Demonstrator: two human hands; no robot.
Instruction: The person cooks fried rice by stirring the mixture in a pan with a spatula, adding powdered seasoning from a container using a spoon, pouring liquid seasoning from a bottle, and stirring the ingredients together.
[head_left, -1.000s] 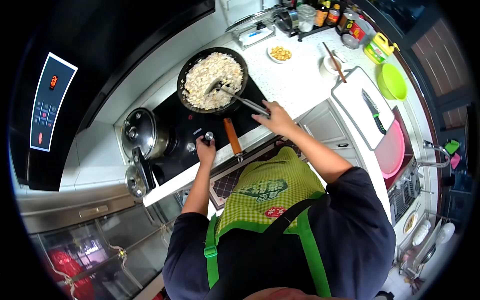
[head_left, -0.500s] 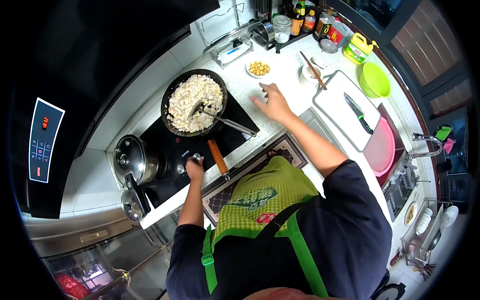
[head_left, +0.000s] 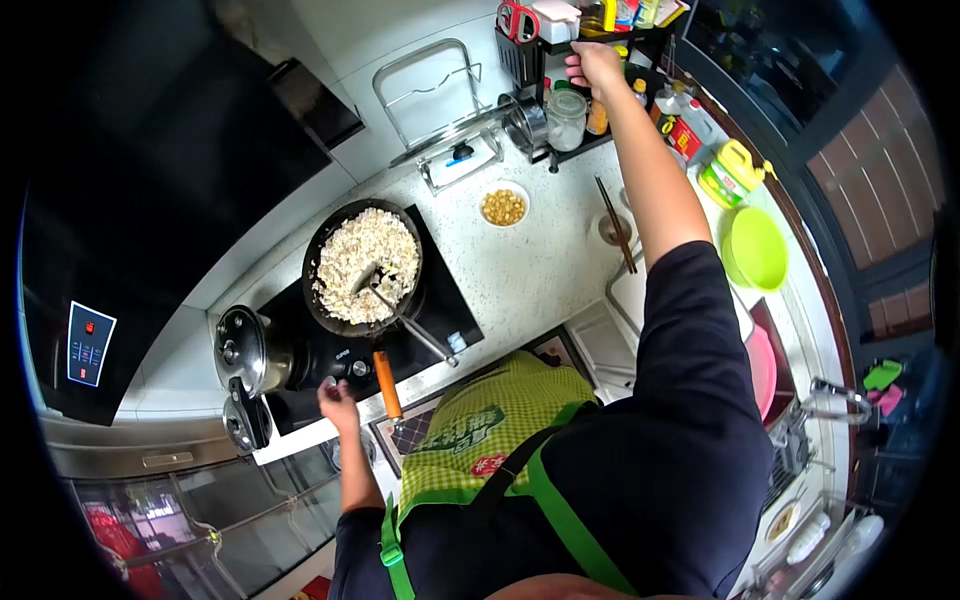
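My left hand [head_left: 338,403] is at the stove's front edge, its curled fingers at a round knob [head_left: 333,384]. My right hand [head_left: 594,68] is raised at the black rack [head_left: 590,42] at the top, its fingers curled beside the shelf; what they hold, if anything, is hidden. A black wok [head_left: 314,250] with an orange handle [head_left: 386,384] holds pale chopped food [head_left: 362,250]. The metal spatula [head_left: 415,328] rests in it, with its handle over the wok's rim and no hand on it.
A lidded pot [head_left: 244,350] stands left of the wok. On the counter are a bowl of golden pieces [head_left: 504,205], chopsticks [head_left: 616,228] across a cup, a glass jar [head_left: 566,120], a green bowl [head_left: 756,249], a yellow jug [head_left: 732,173] and a partly hidden cutting board [head_left: 628,297].
My right hand has let go of the spatula and moved up and away to the rack. The spatula now lies in the wok. The view has shifted; my left hand stays near the knobs.
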